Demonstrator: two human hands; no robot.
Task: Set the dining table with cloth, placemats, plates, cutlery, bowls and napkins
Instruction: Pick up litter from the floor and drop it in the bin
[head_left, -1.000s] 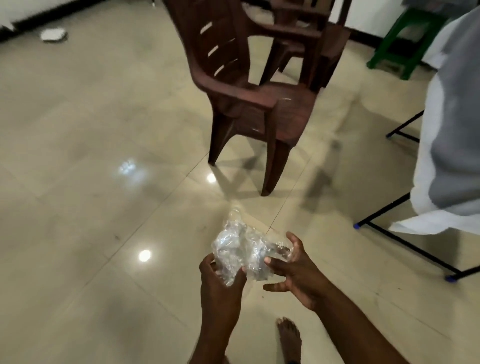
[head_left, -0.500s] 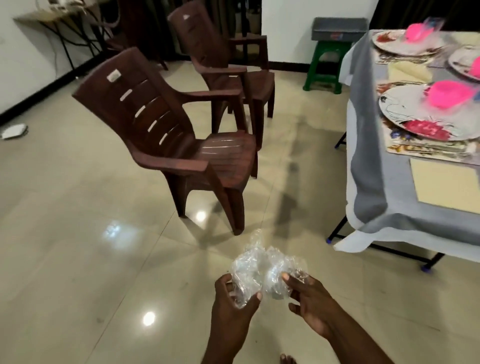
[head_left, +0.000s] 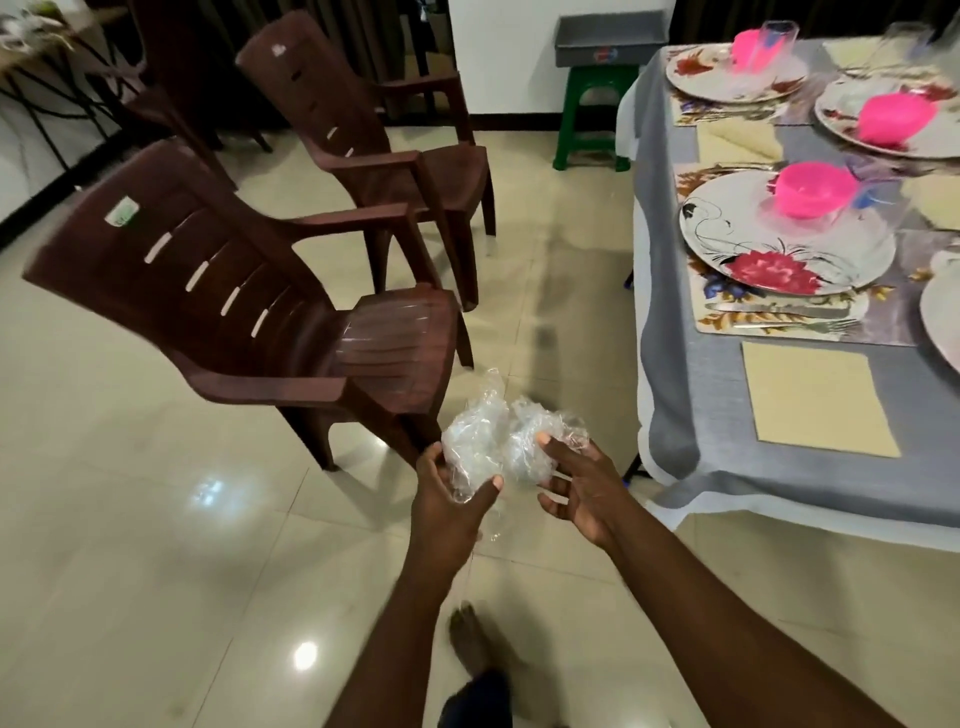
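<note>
I see my left hand (head_left: 451, 496) and right hand (head_left: 575, 486) both gripping a crumpled clear plastic wrapper (head_left: 498, 441), its length running left-right, near the tablecloth (head_left: 675, 291).

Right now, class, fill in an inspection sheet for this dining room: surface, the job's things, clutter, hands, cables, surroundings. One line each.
Surface: table covered by a grey cloth with a white border.
Job's things: floral plates on placemats, pink bowls on the plates, cutlery on the near placemat, a cream napkin near the table edge.
Clutter: crumpled clear plastic wrap, held off the table.
Hands: left hand grips the wrap; right hand pinches it with the thumb, other fingers spread.
Cables: nothing seen.
Surroundings: two brown plastic chairs, a green stool carrying a grey tray, glossy tiled floor.
</note>
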